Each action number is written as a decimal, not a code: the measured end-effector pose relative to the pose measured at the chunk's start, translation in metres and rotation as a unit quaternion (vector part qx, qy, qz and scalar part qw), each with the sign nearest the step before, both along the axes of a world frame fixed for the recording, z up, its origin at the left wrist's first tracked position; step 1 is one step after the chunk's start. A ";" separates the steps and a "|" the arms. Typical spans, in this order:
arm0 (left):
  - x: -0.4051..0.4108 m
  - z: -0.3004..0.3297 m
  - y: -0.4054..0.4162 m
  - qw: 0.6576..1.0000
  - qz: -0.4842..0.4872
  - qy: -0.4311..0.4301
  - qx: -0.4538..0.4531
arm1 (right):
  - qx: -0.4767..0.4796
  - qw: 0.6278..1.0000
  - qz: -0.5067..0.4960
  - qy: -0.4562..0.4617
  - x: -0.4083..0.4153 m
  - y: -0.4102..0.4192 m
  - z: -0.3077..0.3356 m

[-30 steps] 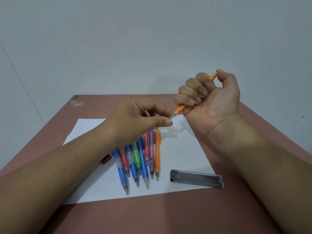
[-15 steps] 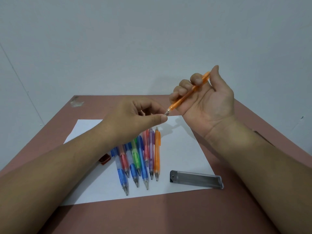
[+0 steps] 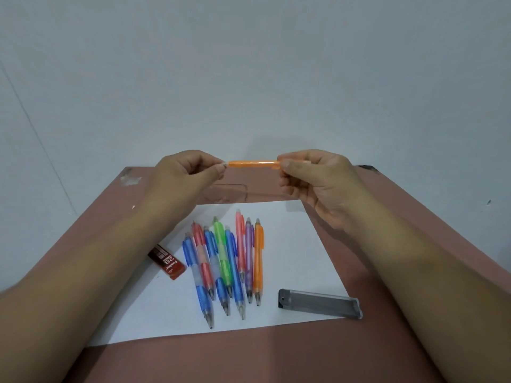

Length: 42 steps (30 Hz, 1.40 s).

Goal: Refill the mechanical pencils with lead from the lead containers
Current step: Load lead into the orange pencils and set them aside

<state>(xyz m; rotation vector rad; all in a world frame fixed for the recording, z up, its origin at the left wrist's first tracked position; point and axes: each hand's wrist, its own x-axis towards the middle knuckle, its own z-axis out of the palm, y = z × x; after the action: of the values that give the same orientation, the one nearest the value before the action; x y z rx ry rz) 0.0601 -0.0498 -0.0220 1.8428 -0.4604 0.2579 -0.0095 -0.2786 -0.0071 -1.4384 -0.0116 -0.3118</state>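
An orange mechanical pencil (image 3: 253, 163) is held level above the table (image 3: 276, 360), pinched at its tip by the left hand (image 3: 184, 175) and gripped at its far end by the right hand (image 3: 318, 179). Below, on white paper (image 3: 298, 244), a grey lead case (image 3: 320, 303) lies closed, contents unclear; a red lead box (image 3: 166, 261) sits beside the row of pencils (image 3: 229, 266).

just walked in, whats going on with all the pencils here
A person holds one orange mechanical pencil level above the table, the left hand pinching its tip end and the right hand gripping the other end. Eight more pencils lie in a row on a white sheet. A red lead container lies left of them, a grey one to the right.
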 end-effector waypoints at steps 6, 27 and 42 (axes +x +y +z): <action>0.000 0.001 0.000 0.999 0.021 -0.014 0.029 | -0.366 0.927 -0.037 0.074 -0.006 0.003 0.002; -0.081 0.032 -0.064 0.913 -0.158 -0.233 0.295 | 0.110 0.981 -0.160 0.012 -0.138 -0.101 0.038; -0.152 -0.002 -0.178 0.863 -0.255 -0.193 0.390 | -0.236 0.919 -0.253 0.191 -0.149 -0.144 0.016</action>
<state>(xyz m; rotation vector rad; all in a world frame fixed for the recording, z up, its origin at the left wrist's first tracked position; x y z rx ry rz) -0.0922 -0.2274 -0.0243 2.3517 -1.4826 0.0672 -0.1584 -0.4224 0.0088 -1.9563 0.6522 -0.4650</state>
